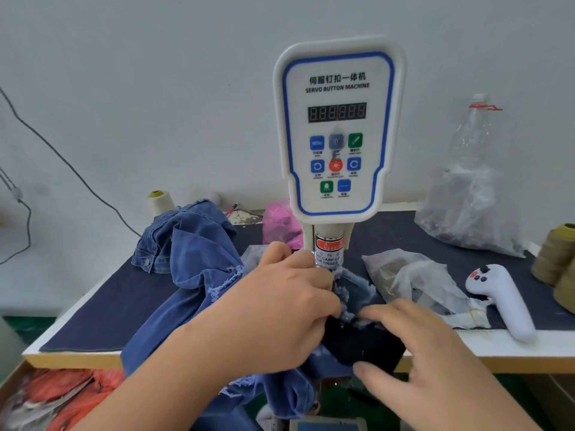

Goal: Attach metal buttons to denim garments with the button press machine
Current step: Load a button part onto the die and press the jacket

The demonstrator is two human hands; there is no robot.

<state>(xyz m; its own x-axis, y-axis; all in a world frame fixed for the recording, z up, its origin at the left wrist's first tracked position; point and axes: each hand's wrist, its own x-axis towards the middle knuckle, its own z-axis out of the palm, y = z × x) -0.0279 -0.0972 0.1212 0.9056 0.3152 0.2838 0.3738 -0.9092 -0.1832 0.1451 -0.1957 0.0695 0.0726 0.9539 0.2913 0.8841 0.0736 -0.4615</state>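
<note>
A white servo button machine (337, 132) with a blue-framed control panel stands at the table's middle, its press column (329, 251) coming down behind my fingers. A blue denim garment (199, 259) with frayed edges is draped from the left of the table over the front edge. My left hand (280, 306) grips the denim right at the press column, fingers curled on the fabric. My right hand (417, 353) lies flat with fingers spread on a dark fold of the denim (367, 340) just in front of the press. The button itself is hidden.
A white handheld controller (504, 303) lies at the right. Clear plastic bags (413, 281) sit beside the press, a taller bag (469, 194) at the back right. Thread cones stand at back left (160, 202) and far right (557, 253). A pink bag (280, 225) lies behind. Orange bags (71, 390) fill a box below left.
</note>
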